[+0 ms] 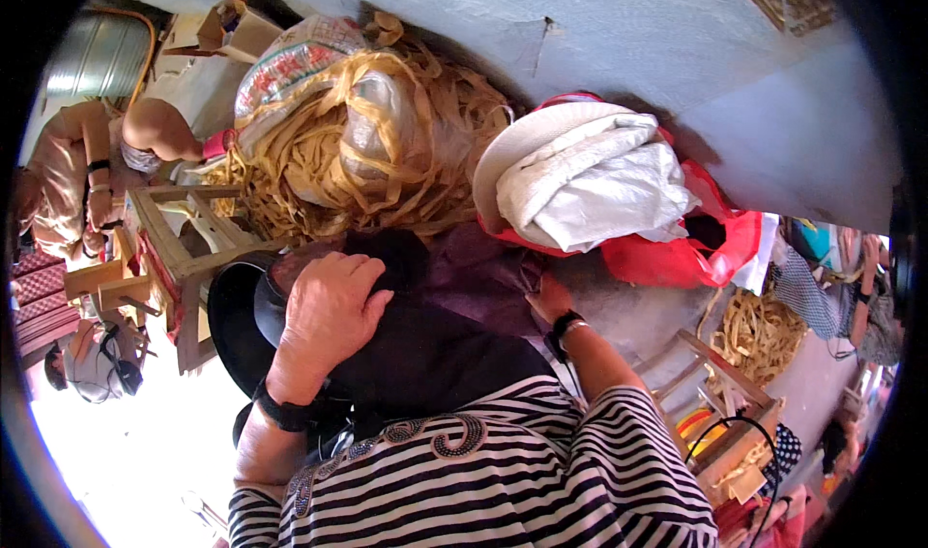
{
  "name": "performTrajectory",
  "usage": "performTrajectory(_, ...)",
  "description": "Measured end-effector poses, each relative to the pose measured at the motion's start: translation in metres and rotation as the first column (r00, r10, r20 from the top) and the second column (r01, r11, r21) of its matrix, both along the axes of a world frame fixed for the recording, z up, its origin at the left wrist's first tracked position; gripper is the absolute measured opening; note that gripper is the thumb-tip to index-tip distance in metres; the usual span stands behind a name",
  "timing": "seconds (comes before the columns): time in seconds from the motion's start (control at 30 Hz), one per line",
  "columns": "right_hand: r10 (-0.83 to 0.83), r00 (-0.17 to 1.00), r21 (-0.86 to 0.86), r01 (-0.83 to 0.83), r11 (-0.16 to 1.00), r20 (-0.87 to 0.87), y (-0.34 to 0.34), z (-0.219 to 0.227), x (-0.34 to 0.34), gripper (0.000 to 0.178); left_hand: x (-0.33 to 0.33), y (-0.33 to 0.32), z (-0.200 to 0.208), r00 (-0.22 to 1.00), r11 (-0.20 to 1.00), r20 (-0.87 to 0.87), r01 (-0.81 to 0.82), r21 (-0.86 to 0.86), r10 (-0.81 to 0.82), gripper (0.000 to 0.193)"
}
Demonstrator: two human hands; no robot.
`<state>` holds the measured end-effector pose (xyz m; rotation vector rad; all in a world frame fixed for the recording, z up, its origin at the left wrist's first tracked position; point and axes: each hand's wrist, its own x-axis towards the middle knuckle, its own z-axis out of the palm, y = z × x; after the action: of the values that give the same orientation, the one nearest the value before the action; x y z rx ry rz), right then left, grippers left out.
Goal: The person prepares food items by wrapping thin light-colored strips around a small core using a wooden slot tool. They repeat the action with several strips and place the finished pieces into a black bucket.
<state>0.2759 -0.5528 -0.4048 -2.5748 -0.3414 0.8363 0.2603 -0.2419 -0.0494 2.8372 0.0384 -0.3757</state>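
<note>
1. The left hand point(333, 302) is in front of the body, back side up, with bent fingers. Its palm is hidden, so I cannot tell whether it grasps something.
2. The right hand point(553, 302) is at the right edge of the dark purple cloth point(474, 275); I cannot tell if the fingers pinch it.
3. This cloth lies between the two hands, beyond the black cloth point(445, 355) over the lap.
4. A black rounded object point(232, 302) stands just beside the left hand.
5. Beyond the hands are tangled tan strips point(300, 161) and a white sack point(599, 176).
</note>
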Motion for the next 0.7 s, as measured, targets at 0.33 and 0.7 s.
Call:
performTrajectory(0.33,0.394,0.827,0.036,-0.444,0.895,0.401,-0.041,0.099,-0.033,0.018,0.001,-0.002,-0.004,0.999,1.0,0.052,-0.001,-0.01,0.001,0.023)
performTrajectory(0.7,0.319,0.942,0.201,-0.333,0.921,0.1,0.021,0.083,-0.026,0.062,0.004,-0.001,-0.006,0.999,1.0,0.034,-0.006,-0.003,0.006,0.024)
